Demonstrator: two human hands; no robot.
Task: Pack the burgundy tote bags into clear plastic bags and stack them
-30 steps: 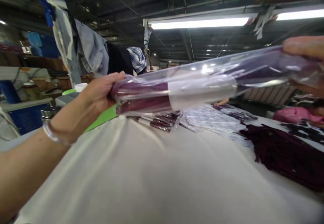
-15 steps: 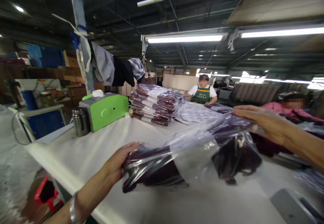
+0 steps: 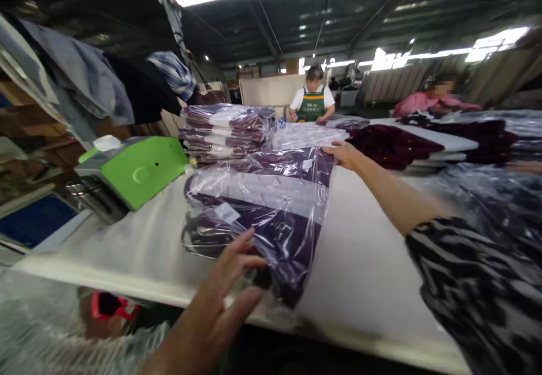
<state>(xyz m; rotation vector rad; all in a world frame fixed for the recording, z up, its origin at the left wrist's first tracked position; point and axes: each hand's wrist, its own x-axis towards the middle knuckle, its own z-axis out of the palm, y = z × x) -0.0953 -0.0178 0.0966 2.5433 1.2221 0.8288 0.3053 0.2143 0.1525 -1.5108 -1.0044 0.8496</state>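
Note:
A dark purple garment in a clear plastic bag (image 3: 271, 194) lies on the white table (image 3: 359, 273), its near corner at the table's front edge. My left hand (image 3: 231, 284) is at the bag's near side, fingers spread, fingertips by the plastic. At the far right corner of the bag is my right hand (image 3: 345, 155), its fingers closed on the edge. Behind the bag rises a stack of bagged maroon garments (image 3: 228, 129).
A green and grey machine (image 3: 144, 166) and a steel flask (image 3: 95, 197) stand at the left. Maroon garments (image 3: 393, 143) and more bagged ones (image 3: 486, 200) lie on the right. Beyond the table are a person in a green apron (image 3: 313, 101) and one in pink (image 3: 423, 101).
The bagged garment has gone from being held up between both hands to lying flat on the table. My left hand has let go and opened. The view has turned right and moved closer.

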